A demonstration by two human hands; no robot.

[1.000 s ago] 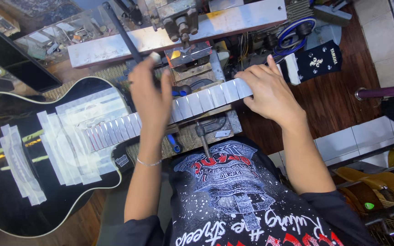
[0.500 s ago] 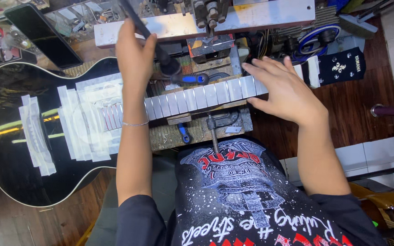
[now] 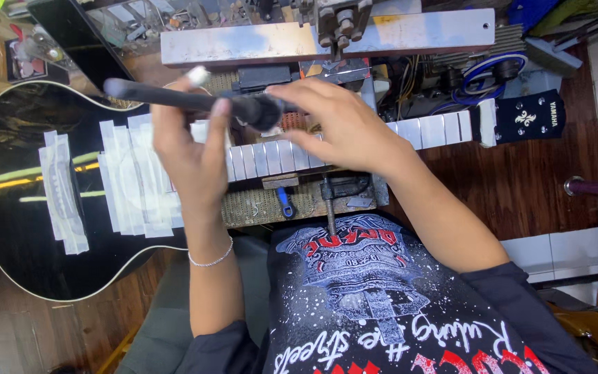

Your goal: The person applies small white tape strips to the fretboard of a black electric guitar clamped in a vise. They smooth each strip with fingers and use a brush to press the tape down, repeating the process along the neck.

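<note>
**Guitar neck under both hands, dark tool held across it**

Guitar [image 3: 29, 201], black and glossy, lies flat across the bench in front of you, its body to your left and its dark headstock [image 3: 531, 118] to your right. Strips of pale tape [image 3: 133, 180] cover the body near the neck joint, and more tape masks the fretboard [image 3: 430, 130] between the frets. The neck rests on a padded support [image 3: 264, 204] with a clamp screw [image 3: 329, 208] below it.

Your left hand [image 3: 192, 156] is closed around a dark, rod-like tool [image 3: 195, 102], held crosswise above the taped fretboard. Your right hand [image 3: 344, 128] sits over the neck with its fingers curled down, fingertips meeting the thick end of that tool; whether it truly grips it or only touches it, you cannot tell from here. A long metal bar [image 3: 327, 38] lies along the far side of the bench, beyond the neck.
</note>
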